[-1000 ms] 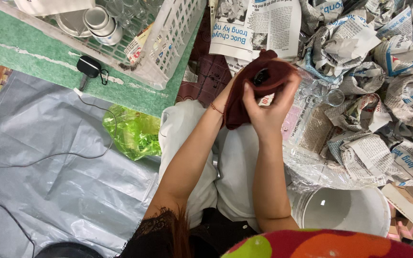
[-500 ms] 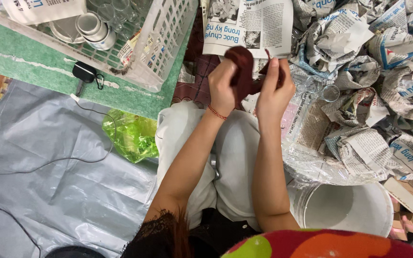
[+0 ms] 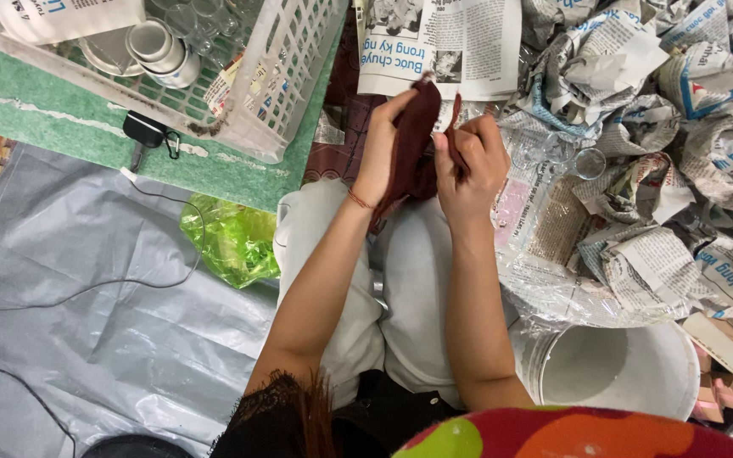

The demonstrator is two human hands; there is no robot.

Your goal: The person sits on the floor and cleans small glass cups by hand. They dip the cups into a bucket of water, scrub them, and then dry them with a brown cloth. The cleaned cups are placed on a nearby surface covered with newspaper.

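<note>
A dark red cloth (image 3: 417, 140) is held up between both hands above my lap. My left hand (image 3: 381, 151) grips its left side, fingers reaching up along the fabric. My right hand (image 3: 471, 165) pinches the cloth's right edge with the fingers curled. Whether anything is wrapped inside the cloth cannot be seen. A flat sheet of newspaper (image 3: 443, 47) lies just beyond the hands.
A white plastic basket (image 3: 286, 80) with cups and glasses stands at the upper left on a green mat (image 3: 61, 127). Crumpled newspaper bundles (image 3: 663, 153) and a clear glass (image 3: 589, 163) fill the right. A white bucket (image 3: 617, 369), a green plastic bag (image 3: 226, 242) and a grey sheet (image 3: 86, 314) lie near.
The cloth, bunched in front of both hands a second ago, is now pulled out lengthwise between them. Both hands have moved slightly upward in the view.
</note>
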